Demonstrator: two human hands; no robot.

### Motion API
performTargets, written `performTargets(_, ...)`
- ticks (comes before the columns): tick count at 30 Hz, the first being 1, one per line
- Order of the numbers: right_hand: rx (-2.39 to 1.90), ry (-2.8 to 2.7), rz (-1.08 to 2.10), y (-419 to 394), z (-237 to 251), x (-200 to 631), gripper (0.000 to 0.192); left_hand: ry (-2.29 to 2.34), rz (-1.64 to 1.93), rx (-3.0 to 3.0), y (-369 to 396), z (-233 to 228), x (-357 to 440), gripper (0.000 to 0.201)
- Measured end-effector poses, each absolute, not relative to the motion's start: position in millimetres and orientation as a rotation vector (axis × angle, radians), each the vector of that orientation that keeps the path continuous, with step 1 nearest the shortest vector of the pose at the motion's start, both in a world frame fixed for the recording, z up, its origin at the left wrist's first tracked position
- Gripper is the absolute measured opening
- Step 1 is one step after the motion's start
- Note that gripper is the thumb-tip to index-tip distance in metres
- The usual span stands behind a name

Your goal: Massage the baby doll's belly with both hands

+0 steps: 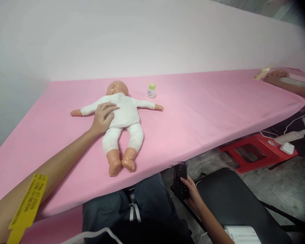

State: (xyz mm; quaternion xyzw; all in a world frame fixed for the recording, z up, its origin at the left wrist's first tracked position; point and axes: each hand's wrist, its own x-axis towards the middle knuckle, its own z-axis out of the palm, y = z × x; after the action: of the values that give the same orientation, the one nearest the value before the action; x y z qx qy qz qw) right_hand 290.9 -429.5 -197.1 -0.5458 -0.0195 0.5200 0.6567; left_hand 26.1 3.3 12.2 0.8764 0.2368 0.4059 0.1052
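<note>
1. The left hand (103, 117) lies flat, fingers spread and relaxed, on the chest of a plastic baby doll in a white knitted one-piece suit (119, 118); it grips nothing and only rests its palm on the soft cloth.
2. The doll lies on its back near the middle of the pink cloth-covered table (205, 108), head toward the far edge, bare feet toward the near edge, arms stretched out to both sides.
3. The right hand (191, 189) is below the table's near edge, curled around a black rectangular phone (181, 180) with the thumb over its screen.
4. To steady the doll well, I judge the palm should stay centred on the torso with light, even pressure, since the smooth hard limbs and loose suit could slide on the cloth.
5. A small white plastic bottle with a green cap (151, 91) stands upright near the doll's head, just beyond its outstretched arm and apart from it.
6. A yellow paper tag (27, 203) with print wraps the left forearm.
7. At the table's far right corner another person's hand (276, 76) rests on the cloth.
8. A red plastic stool (256, 152) stands on the grey floor, beside a black padded chair seat (234, 200).
</note>
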Motion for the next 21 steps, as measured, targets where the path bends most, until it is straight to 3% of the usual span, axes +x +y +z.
performTargets(21,-1.257,-0.085,1.087,-429.2,-209.1,286.9,0.048,0.708,1.197,2.603,2.2,13.8,27.1,0.034)
